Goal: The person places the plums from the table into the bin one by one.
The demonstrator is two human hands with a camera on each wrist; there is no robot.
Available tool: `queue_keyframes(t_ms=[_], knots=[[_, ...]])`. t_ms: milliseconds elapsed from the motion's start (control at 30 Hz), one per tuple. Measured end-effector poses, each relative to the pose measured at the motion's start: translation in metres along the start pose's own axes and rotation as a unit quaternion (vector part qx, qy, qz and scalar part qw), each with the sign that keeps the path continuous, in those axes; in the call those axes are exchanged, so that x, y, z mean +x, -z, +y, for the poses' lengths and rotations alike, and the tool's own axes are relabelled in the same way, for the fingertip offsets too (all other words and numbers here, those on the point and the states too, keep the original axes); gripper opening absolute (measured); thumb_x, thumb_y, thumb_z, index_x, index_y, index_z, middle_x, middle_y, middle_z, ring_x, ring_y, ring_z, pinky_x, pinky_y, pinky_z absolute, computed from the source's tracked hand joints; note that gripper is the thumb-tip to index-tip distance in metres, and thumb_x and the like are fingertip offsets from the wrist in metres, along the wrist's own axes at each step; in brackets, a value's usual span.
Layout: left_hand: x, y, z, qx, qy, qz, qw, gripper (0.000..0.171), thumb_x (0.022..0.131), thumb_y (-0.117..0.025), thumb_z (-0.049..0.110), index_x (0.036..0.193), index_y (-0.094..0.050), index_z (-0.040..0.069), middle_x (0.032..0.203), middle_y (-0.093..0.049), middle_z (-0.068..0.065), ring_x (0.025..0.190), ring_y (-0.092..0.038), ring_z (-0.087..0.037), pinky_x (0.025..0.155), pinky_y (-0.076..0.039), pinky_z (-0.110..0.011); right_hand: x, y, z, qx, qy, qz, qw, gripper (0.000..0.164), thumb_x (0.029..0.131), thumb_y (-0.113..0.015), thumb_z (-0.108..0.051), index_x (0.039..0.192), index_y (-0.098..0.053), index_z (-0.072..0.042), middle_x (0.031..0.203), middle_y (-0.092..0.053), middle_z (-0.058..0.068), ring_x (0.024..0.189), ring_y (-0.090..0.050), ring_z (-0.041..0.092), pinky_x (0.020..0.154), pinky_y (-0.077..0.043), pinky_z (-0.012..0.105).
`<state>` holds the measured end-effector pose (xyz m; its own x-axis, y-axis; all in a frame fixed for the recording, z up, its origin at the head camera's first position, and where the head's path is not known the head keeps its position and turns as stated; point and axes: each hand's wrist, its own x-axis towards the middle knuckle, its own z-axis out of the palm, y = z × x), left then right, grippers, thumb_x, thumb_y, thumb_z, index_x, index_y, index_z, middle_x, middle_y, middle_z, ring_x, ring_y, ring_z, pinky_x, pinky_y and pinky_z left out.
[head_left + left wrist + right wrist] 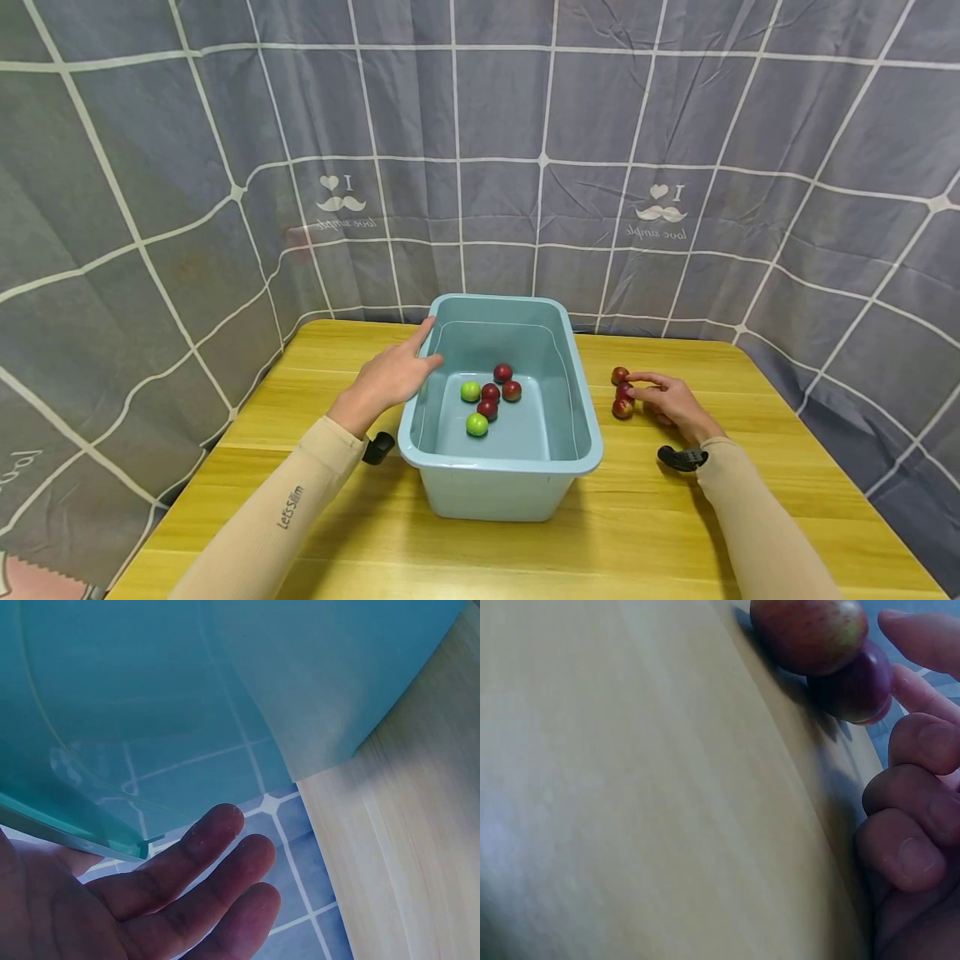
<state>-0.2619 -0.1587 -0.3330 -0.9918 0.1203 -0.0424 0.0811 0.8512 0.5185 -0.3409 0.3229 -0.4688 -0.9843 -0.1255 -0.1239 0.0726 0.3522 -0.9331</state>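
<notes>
We locate the row of three red fruits [622, 391] at the fingertips of the right hand [671, 404], between the blue basin [501, 464] and the right edge of the wooden table [637, 533]; that hand's thumb and forefinger are parted, its other fingers loosely bent. We note the left hand [390, 375] resting, fingers extended, at the basin's left rim, with four red and two green fruits [477, 425] inside. Beyond the table's far edge, we see a grey curtain [495, 200] patterned with a white grid.
</notes>
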Motion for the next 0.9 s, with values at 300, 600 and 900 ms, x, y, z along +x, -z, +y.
queue_keyframes(t_ms=[300,600,900], knots=[[0.0003,0.0006,-0.0002,0.0,-0.001,0.003,1.0,0.074,0.099,-0.039,0.052,0.163,-0.006,0.035,0.157,-0.043,-0.014,0.128,-0.056,-0.039,0.087,-0.05,-0.055,0.004,-0.001,0.0015,-0.03,0.003,0.001,1.0,0.059,0.091,-0.074,-0.038,0.139,-0.059,-0.007,0.052,-0.036,-0.01,0.043,-0.032,0.01,0.043,-0.03,0.026],[0.0002,0.001,-0.0002,-0.003,0.0,0.004,1.0,0.074,0.099,-0.039,0.052,0.163,-0.006,0.036,0.157,-0.043,-0.015,0.128,-0.056,-0.039,0.091,-0.048,-0.057,0.004,-0.0023,0.0009,-0.034,-0.011,0.008,0.999,0.054,0.089,-0.076,-0.037,0.132,-0.064,-0.006,0.053,-0.04,-0.012,0.044,-0.034,0.009,0.045,-0.031,0.025],[0.0005,0.0007,-0.0003,0.001,0.001,0.0,1.0,0.073,0.1,-0.038,0.051,0.163,-0.005,0.035,0.155,-0.045,-0.018,0.124,-0.059,-0.039,0.088,-0.05,-0.055,0.0044,-0.0008,0.0043,-0.05,-0.002,0.01,0.999,0.055,0.089,-0.076,-0.037,0.13,-0.064,-0.002,0.055,-0.041,-0.013,0.048,-0.036,0.007,0.047,-0.032,0.024]])
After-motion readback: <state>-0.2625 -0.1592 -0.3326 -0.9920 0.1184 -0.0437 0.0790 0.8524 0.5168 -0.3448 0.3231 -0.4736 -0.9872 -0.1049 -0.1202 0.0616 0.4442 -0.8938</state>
